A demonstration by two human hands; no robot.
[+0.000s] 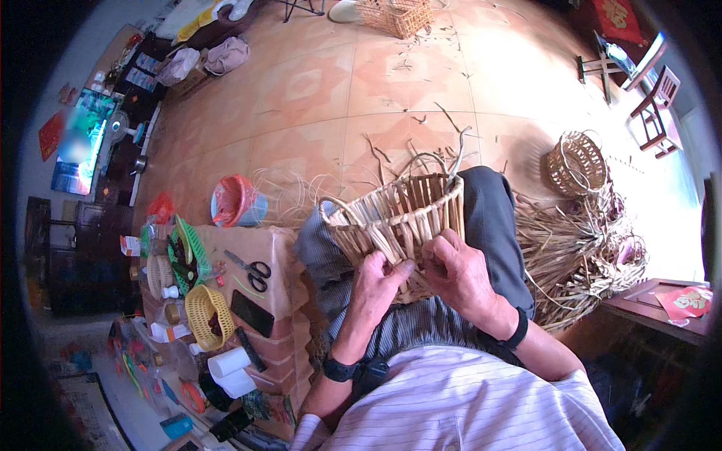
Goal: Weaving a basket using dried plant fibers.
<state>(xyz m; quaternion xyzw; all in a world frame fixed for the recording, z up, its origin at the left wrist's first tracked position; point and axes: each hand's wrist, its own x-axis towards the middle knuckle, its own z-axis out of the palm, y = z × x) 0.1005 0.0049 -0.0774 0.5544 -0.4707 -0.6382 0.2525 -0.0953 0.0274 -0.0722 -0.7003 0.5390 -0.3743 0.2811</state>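
A half-woven basket (402,209) of pale brown dried stalks rests on my lap, its open rim tilted away from me. Loose stalk ends and a curved handle-like loop stick up at its far side. My left hand (381,279) is closed on the near left wall, thumb pressed against the stalks. Beside it, my right hand (457,272) pinches the near right wall with its fingers curled in. Any single strand between the fingertips is too small to make out. Both wrists wear dark bands.
To my left, a covered table (282,331) holds scissors (254,272), a dark phone (253,313), a yellow basket (209,316) and white paper rolls (230,368). A lined bucket (237,201) stands beyond it. A pile of dried stalks (571,240) and another basket (577,164) lie at right.
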